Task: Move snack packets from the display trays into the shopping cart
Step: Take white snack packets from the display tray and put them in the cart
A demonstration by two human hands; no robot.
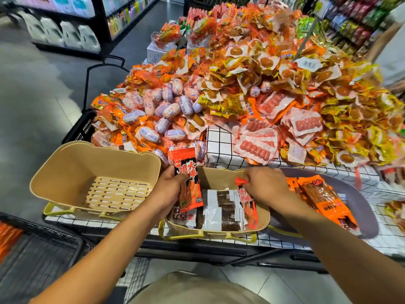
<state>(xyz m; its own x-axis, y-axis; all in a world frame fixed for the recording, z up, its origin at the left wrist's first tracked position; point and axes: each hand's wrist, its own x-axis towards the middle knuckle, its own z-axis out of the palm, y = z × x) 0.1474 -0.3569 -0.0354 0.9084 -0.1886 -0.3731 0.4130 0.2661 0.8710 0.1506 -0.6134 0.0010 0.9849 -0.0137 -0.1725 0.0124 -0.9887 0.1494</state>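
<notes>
Head view: you work over the middle beige tray [217,176], a packet in each grip.
Your left hand [171,187] curls round a red snack packet [186,170], held upright over the tray's left rim. Your right hand [263,185] pinches the top corner of a second red packet [248,202], which hangs inside the tray against the white-and-brown packets [221,209] lying there.

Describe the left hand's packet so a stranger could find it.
Below the heaped snack pile sits a beige tray holding packets. Over it, the left hand holds a red packet. It alone stands upright, black lettering facing the camera.
</notes>
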